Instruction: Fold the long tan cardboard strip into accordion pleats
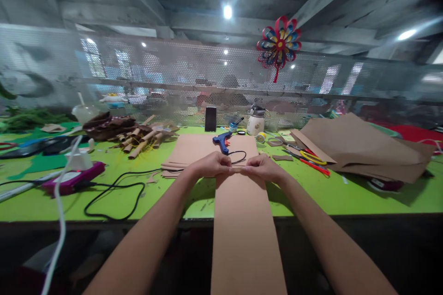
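A long strip of brown kraft paper runs from mid-table down over the front edge toward me. Its far end is pinched between the fingers and thumbs of my left hand and my right hand, which sit close together. Between them, that end looks folded or rolled into a narrow band. Just beyond my hands, a blue glue gun with a black cord lies on a stack of brown paper sheets.
A purple power strip with cables is at left. Rolled paper tubes lie behind it. Scissors with yellow handles and a large brown paper pile are at right. A phone and a white bottle stand at the back.
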Demonstrator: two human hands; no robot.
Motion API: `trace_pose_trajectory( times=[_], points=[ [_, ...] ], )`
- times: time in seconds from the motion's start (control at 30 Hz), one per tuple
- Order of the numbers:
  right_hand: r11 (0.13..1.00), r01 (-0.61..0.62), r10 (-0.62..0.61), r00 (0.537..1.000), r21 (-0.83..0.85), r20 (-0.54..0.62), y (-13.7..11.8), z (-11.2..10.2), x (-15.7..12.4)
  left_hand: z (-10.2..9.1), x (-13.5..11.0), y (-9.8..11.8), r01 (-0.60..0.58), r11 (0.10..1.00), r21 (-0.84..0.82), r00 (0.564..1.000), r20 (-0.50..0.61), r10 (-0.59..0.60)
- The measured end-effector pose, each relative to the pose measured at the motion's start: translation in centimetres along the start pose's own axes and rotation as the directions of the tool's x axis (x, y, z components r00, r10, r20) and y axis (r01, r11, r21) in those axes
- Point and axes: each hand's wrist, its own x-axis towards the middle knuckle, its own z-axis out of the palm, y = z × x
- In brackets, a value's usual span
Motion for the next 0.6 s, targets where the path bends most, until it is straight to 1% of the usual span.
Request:
trace_pose_trajectory(
  times=[0.07, 0.17, 0.3, 0.43, 0.5, 0.6],
  points=[
    [0.999, -0.030, 0.031, 0.999, 0.024, -0.045, 0.2, -0.1, 0.1, -0.2, -0.1, 0.1, 0.024, 0.999, 0.023, 1.000, 0.002, -0.024],
    [0.996, -0.035, 0.044, 0.994, 0.087, -0.105, 0.8, -0.4, 0.2, -0.5, -0.4, 0.6, 0.049, 0.999, 0.016, 0.999, 0.002, -0.049],
    [0.990, -0.024, 0.041, 0.992, 0.142, -0.119, 1.5, -1.0, 0.2, -1.0, -0.9, 1.2, 0.029, 1.000, 0.005, 0.999, -0.018, -0.029],
    [0.963, 0.013, 0.027, 0.989, 0.270, -0.143, 1.7, -1.1, 0.2, -1.0, -0.9, 1.1, 0.009, 0.999, -0.035, 0.999, -0.044, -0.011],
    [0.959, 0.017, 0.033, 0.985, 0.282, -0.171, 1.7, -1.1, 0.2, -0.9, -0.7, 0.9, 0.005, 0.998, -0.066, 0.999, -0.043, -0.008],
    [0.969, 0.020, 0.038, 0.973, 0.245, -0.228, 1.6, -1.0, 0.2, -0.8, -0.7, 0.8, 0.023, 0.997, -0.080, 0.999, -0.028, -0.025]
  ],
)
